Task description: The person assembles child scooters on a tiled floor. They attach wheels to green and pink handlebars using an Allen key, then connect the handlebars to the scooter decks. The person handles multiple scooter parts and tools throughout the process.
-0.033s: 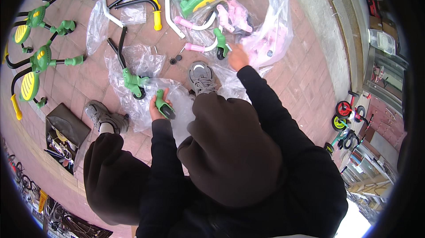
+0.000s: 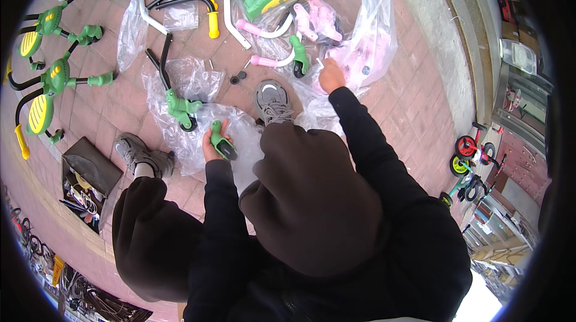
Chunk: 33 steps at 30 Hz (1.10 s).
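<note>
Green wheel fork, 1 piece: held in the left hand, fingers wrapped round it, above clear plastic sheeting on the brick floor. Dark part at its lower end; too small to tell whether wheel or insert. Position unchanged from the earlier picture; not joined to any tube.

Right hand, 1: shifted rightward, and now over the bagged pink parts. Fingertips appear to pinch a slim white piece, which has travelled with the hand; exact kind cannot be told.

Second green fork, black wheel attached: just left of the right hand, at the end of a curved white tube with a pink grip. Gap between hand and fork has widened; the fork itself lies about where it did.

Bearing on the work: by judgement, the right hand is leaving the second fork with the white piece, while the left hand's fork waits unattached.

Also nearby: black tube with green wheel assembly, 1, on plastic; small black caps, 2, on the bricks between that tube and the second fork.
</note>
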Motion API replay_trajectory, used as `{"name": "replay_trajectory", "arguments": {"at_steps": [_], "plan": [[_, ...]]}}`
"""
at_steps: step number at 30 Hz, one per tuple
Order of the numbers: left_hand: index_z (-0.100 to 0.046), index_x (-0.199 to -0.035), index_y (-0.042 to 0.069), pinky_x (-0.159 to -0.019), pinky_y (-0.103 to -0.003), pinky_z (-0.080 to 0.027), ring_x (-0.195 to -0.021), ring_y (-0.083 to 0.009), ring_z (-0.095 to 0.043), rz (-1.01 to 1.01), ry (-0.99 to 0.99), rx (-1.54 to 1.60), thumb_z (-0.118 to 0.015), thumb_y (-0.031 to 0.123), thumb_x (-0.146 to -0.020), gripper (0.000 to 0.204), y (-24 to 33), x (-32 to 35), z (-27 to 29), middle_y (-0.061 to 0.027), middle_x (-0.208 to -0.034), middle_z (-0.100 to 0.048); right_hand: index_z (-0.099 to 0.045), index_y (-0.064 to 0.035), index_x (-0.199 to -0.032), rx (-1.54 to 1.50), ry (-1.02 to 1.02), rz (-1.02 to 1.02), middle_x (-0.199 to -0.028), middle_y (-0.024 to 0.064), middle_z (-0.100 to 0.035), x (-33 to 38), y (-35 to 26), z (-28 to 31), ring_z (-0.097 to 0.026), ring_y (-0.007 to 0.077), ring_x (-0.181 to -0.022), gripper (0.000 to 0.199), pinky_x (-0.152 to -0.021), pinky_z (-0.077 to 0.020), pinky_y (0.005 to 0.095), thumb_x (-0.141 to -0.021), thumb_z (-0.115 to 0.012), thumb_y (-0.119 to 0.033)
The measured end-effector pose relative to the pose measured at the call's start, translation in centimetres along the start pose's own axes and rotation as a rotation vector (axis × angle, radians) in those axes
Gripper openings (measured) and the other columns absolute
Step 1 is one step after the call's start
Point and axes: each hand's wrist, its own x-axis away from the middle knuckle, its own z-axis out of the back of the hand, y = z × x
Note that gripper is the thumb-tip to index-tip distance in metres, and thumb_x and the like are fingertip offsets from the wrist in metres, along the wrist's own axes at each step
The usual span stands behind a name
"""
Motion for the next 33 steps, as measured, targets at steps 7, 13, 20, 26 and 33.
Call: {"name": "replay_trajectory", "arguments": {"at_steps": [7,13,20,26,33], "plan": [[-0.043,-0.122,0.009,-0.056,-0.031,-0.048,-0.061,-0.0194,-0.054,-0.112,-0.079,0.028,-0.046,0.035,-0.085,0.045,1.1,1.3,1.4,-0.0124,-0.129,-0.049,-0.061,-0.0065,-0.105,0.102,-0.049,-0.054,-0.102,0.0204,-0.060,2.8,4.3,1.8,-0.056,0.0373,-0.097,0.031,-0.083,-0.0440,0.0458,-0.079,-0.044,-0.011],[-0.045,-0.116,0.009,-0.056,-0.032,-0.048,-0.060,-0.0207,-0.055,-0.236,0.048,0.020,-0.052,0.032,-0.084,0.040,3.0,2.8,2.9,-0.0143,-0.117,-0.057,-0.062,-0.0048,-0.103,0.084,-0.114,-0.054,-0.101,0.0212,-0.061,2.6,4.4,1.5,-0.057,0.0380,-0.096,0.027,-0.085,-0.0439,0.0446,-0.078,-0.051,-0.011],[-0.045,-0.116,0.005,-0.049,-0.036,-0.051,-0.060,-0.0277,-0.059,-0.417,0.218,-0.154,-0.066,0.011,-0.074,0.047,1.7,2.0,3.0,-0.0111,-0.092,-0.050,-0.063,0.0002,-0.096,-0.311,-0.274,-0.032,-0.082,0.0146,-0.065,2.0,2.7,3.5,-0.062,0.0218,-0.068,0.021,-0.064,-0.0471,0.0323,-0.081,-0.053,-0.011],[-0.058,-0.107,0.005,-0.073,-0.032,-0.047,-0.078,-0.0229,-0.060,-0.554,0.116,-1.163,-0.072,0.012,-0.063,0.046,-3.1,2.5,-0.8,-0.0117,-0.087,-0.063,-0.059,0.0039,-0.103,-0.454,-0.375,0.048,-0.084,0.0083,-0.065,2.3,-2.1,4.3,-0.049,0.0086,-0.049,0.024,-0.048,-0.0412,0.0240,-0.086,-0.051,-0.010],[-0.064,-0.100,0.004,-0.076,-0.038,-0.049,-0.087,-0.0335,-0.061,-0.070,-0.228,-1.918,-0.068,0.013,-0.057,0.044,-6.4,3.4,3.1,-0.0203,-0.090,-0.064,-0.060,0.0019,-0.101,-0.406,-0.402,0.173,-0.085,0.0054,-0.065,2.0,-3.5,5.1,-0.050,0.0067,-0.055,0.022,-0.052,-0.0409,0.0230,-0.085,-0.051,-0.009]]}}
